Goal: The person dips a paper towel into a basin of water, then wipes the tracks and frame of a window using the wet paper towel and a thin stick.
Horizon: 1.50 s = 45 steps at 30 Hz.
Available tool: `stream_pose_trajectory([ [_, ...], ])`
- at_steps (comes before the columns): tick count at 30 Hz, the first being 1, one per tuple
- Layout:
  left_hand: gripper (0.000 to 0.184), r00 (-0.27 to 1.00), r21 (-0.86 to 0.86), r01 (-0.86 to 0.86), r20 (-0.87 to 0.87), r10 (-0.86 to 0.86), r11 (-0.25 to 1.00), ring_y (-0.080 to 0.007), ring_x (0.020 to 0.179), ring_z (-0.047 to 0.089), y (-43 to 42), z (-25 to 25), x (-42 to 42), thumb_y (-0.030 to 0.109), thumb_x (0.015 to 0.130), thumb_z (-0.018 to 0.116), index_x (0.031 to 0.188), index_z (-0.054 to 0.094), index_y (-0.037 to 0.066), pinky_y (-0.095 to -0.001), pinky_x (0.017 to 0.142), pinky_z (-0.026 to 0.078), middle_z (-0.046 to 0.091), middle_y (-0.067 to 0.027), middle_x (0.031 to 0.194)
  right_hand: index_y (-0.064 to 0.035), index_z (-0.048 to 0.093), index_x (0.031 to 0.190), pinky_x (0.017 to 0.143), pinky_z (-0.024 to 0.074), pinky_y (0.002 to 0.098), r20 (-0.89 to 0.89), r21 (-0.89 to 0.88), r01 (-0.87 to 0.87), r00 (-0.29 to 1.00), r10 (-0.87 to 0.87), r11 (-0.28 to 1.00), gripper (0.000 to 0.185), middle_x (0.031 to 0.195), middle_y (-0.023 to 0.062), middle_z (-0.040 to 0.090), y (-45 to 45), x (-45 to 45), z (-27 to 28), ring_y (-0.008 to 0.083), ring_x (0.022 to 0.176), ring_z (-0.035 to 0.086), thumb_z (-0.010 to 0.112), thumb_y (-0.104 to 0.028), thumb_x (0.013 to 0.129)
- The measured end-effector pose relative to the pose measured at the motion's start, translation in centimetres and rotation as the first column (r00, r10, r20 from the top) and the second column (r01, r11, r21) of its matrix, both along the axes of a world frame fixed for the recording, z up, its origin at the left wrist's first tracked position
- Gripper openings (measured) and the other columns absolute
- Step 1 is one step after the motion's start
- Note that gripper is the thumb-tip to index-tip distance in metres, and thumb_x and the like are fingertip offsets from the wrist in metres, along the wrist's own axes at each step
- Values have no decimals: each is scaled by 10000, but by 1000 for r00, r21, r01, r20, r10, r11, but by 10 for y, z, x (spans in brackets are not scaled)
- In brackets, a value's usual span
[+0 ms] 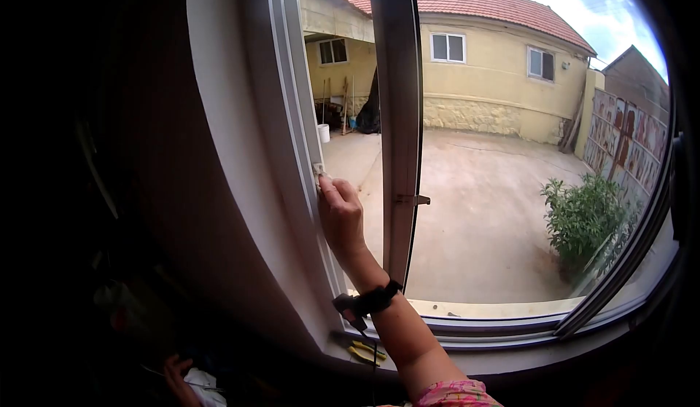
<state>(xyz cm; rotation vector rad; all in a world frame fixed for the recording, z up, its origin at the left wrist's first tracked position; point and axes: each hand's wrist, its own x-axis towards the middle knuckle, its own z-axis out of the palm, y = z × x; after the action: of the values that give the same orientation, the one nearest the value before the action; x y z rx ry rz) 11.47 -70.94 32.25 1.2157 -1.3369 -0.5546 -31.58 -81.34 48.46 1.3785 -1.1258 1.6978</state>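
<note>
My right hand [341, 206] reaches up to the left side of the window frame [292, 94]. Its thumb and forefinger are pinched together at a small pale fitting [318, 168] on the frame; what lies between the fingertips is too small to tell. A black band [378, 298] with a dark box and a cord is round that wrist. Low at the left, in shadow, my left hand [179, 379] has its fingers curled against a crumpled white item [205, 388].
Yellow-handled pliers [367, 352] lie on the sill [503, 362] below my right forearm. The sliding sash [401, 130] carries a latch [414, 200]. Outside are a paved yard, a green bush [587, 221], a yellow building [488, 90] and a rusty gate [625, 137].
</note>
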Motion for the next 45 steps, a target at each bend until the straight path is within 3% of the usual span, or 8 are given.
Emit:
stream_pose_trajectory([
  [3,347,998,21,-26,-56,27,999,-275,960,540,9,10,3,216,885,334,1073,502,-23,-372,870,405,567,-205,1022,-12,595,923,610,474,323,64,107,-78,995,72,991,176,763,122,557,10,-3,-68,265,692,569,564,24,754],
  [5,328,981,-57,-78,176,87,995,-266,986,518,21,19,4,178,865,356,959,584,-38,-367,867,412,558,-171,1047,-21,608,909,600,483,302,137,168,-153,982,131,974,173,770,117,576,16,-5,-93,243,686,584,578,30,746],
  [7,328,991,-35,-133,19,134,990,-256,1005,501,26,21,7,148,851,362,854,630,-41,-362,859,422,548,-147,1063,-23,613,903,596,485,293,149,145,-139,982,118,980,171,769,116,582,10,-3,-88,232,683,588,580,33,744],
  [16,372,971,82,-170,-156,181,982,-270,935,552,38,8,30,225,870,337,1110,472,-25,-372,845,427,587,-181,993,2,631,920,591,443,247,53,-120,-179,981,186,977,185,737,99,585,-11,-7,126,173,633,561,569,12,745],
  [26,363,967,43,-169,-185,174,985,-279,945,556,35,1,32,220,875,333,1100,475,-27,-372,880,406,578,-196,1009,-23,615,891,585,491,312,41,121,7,999,-12,993,144,766,134,599,8,-8,-69,246,682,599,579,-7,753],
  [35,360,979,-59,-140,-157,129,988,-289,924,561,30,9,30,227,879,346,1094,467,-35,-382,864,412,574,-208,1001,-9,618,856,561,456,301,-12,-70,-86,996,86,994,129,711,136,585,-1,-6,103,243,611,566,579,7,734],
  [37,354,944,105,-153,-278,177,983,-286,922,562,43,28,12,215,877,348,1082,478,-42,-385,850,424,553,-203,1029,-11,617,858,555,452,293,19,-71,-61,998,63,996,130,690,121,572,-4,-6,95,221,592,560,582,5,734],
  [45,346,956,83,-145,-246,161,986,-276,928,556,50,-1,49,151,842,368,1112,461,-44,-363,851,424,512,-171,1063,-17,614,859,505,445,247,161,83,-99,983,85,992,152,658,82,547,0,-8,-21,131,537,533,573,39,724],
])
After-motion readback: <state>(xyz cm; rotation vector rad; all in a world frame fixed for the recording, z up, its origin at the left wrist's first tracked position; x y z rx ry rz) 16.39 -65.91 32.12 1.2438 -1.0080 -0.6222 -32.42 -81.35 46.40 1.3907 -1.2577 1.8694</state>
